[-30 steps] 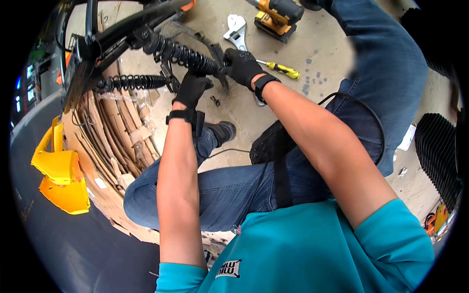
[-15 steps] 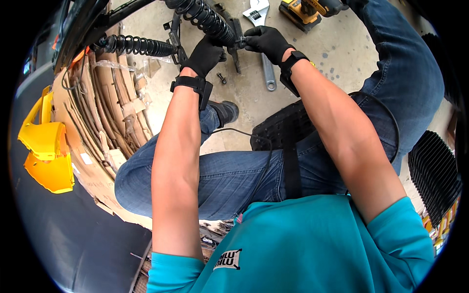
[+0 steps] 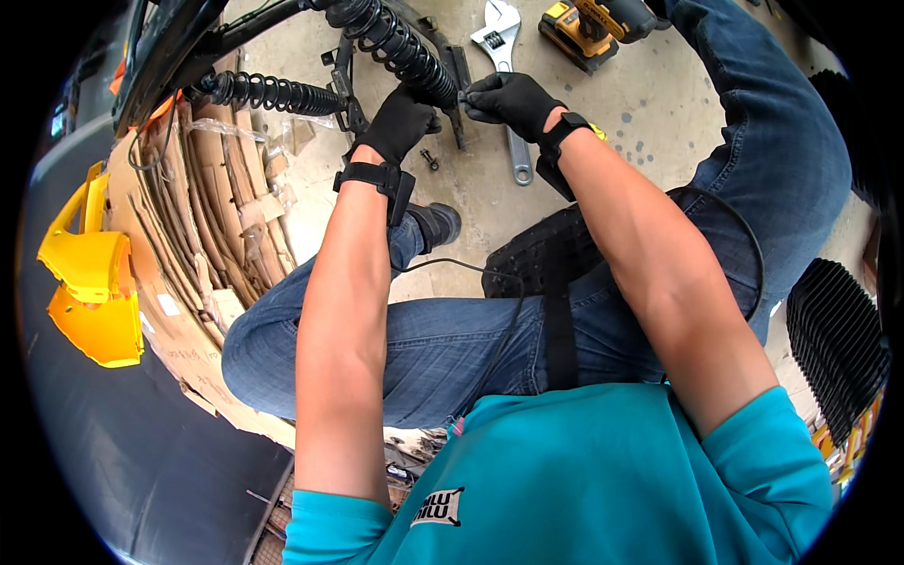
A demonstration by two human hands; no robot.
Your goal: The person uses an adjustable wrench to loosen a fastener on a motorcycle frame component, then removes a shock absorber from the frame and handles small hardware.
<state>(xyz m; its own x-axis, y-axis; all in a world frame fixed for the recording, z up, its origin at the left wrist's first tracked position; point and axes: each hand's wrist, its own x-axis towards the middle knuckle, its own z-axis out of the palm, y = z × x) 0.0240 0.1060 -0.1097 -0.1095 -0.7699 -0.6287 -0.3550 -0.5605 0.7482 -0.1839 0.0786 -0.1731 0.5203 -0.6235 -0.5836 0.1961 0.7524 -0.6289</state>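
Both my hands wear black gloves and work at the lower end of a black coil-spring shock absorber (image 3: 400, 49). My left hand (image 3: 403, 122) is closed against its lower end from the left, the fingertips partly hidden behind it. From the right, my right hand (image 3: 513, 100) pinches at the dark metal bracket (image 3: 459, 68) beside that end; whatever small piece lies in the fingers is hidden. An adjustable wrench (image 3: 499, 40) lies on the floor just beyond and under my right hand. A loose bolt (image 3: 429, 159) rests on the floor below my left hand.
A second shock absorber (image 3: 273, 94) extends to the left. Stacked cardboard (image 3: 202, 217) and yellow plastic panels (image 3: 89, 264) are at the left. A yellow-and-black power tool (image 3: 584, 33) stands at the far right, near my bent leg (image 3: 791, 160). Black ribbed parts (image 3: 838, 339) lie farther right.
My right hand has drawn slightly back from the shock's lower end, its fingers pressed closer together. My left hand stays at the same spot. The view has shifted slightly.
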